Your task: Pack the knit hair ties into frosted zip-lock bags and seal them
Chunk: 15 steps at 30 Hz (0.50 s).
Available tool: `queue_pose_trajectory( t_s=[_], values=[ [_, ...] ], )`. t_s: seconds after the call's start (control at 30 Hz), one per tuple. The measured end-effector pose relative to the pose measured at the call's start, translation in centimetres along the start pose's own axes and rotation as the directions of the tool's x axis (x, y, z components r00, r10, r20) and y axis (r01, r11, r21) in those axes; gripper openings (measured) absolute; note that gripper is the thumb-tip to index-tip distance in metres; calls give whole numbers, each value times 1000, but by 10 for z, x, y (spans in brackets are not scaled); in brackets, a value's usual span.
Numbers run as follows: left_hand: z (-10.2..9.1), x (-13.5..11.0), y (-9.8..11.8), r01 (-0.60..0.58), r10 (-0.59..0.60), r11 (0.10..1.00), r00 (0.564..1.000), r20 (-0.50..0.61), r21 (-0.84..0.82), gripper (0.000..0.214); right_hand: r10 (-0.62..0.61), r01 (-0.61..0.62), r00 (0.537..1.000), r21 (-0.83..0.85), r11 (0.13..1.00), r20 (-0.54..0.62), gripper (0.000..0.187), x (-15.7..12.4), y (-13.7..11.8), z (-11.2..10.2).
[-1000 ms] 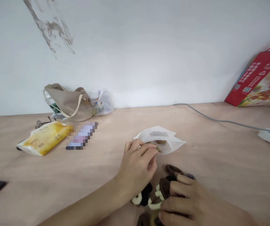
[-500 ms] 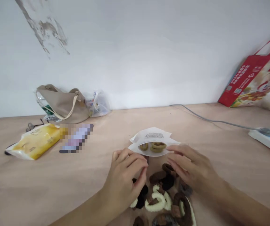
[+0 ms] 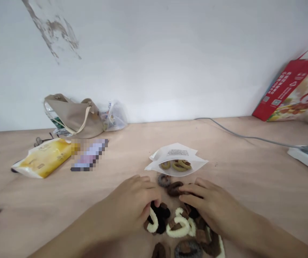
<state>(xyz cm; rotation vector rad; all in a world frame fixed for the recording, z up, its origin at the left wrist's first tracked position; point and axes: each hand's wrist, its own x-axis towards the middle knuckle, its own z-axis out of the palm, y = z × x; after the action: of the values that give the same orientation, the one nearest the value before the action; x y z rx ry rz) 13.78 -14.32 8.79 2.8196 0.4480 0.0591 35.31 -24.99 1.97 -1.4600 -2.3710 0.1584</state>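
Fingers on my left hand lie together on black fuzzy hair ties. Fingers of my right hand, a bit apart, touch a brown hair tie near the white paper pouch. To lift it, they must pinch shut.

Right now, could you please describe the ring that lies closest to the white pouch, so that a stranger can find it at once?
On the light wooden table, find the white paper pouch with tan rings inside. Just below it, between the left hand and right hand, lies a small grey-brown fuzzy ring. It is the nearest to the pouch and greyer than the dark brown ring beside it.
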Motion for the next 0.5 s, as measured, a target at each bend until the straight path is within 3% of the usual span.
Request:
queue_pose_trajectory(
  t_s=[0.13, 0.23, 0.37, 0.5],
  values=[
    [0, -2, 5, 22, -23, 1000, 992, 125, 10, 36, 68, -69, 997, 34, 997, 46, 49, 3, 1, 4],
    [0, 2, 5, 31, -31, 1000, 983, 182, 6, 31, 66, -69, 996, 45, 997, 68, 38, 5, 0, 6],
    [-3, 4, 5, 97, -104, 994, 979, 173, 47, 25, 85, -90, 988, 33, 995, 128, 23, 6, -2, 4],
    [-8, 3, 6, 153, -164, 985, 974, 155, 80, 17, 50, -46, 993, -40, 998, 111, 21, 5, -4, -1]
  ],
)
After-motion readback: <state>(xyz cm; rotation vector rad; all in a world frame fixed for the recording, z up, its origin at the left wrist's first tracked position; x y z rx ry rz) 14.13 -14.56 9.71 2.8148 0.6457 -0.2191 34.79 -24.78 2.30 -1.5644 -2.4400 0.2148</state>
